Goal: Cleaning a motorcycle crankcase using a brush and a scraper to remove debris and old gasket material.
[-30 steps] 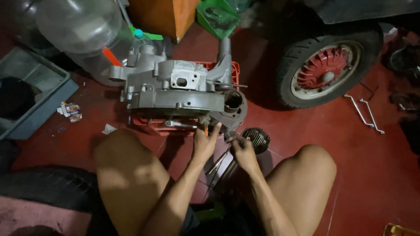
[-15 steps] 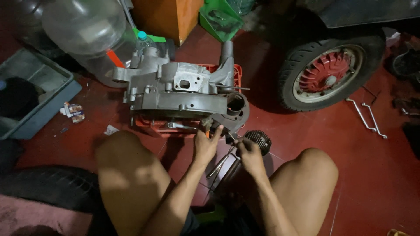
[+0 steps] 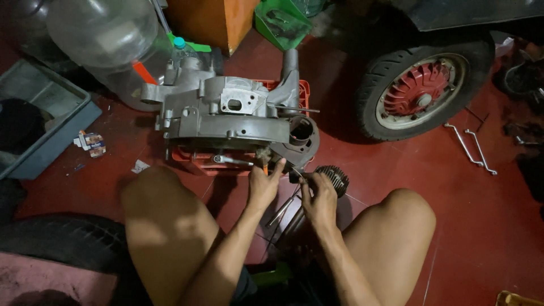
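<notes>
The dark red floor [image 3: 487, 226] carries an orange crate [image 3: 195, 161], bent rods [image 3: 470, 147] and a grey tray [image 3: 51, 130]

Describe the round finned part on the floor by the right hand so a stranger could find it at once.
Start at the grey engine casing resting on the red crate in the middle of the red floor. Just below the casing's round end, beside the right hand, lies the cylinder. It is dark, round and ringed with thin fins, unlike the slim straight tools next to it.
</notes>
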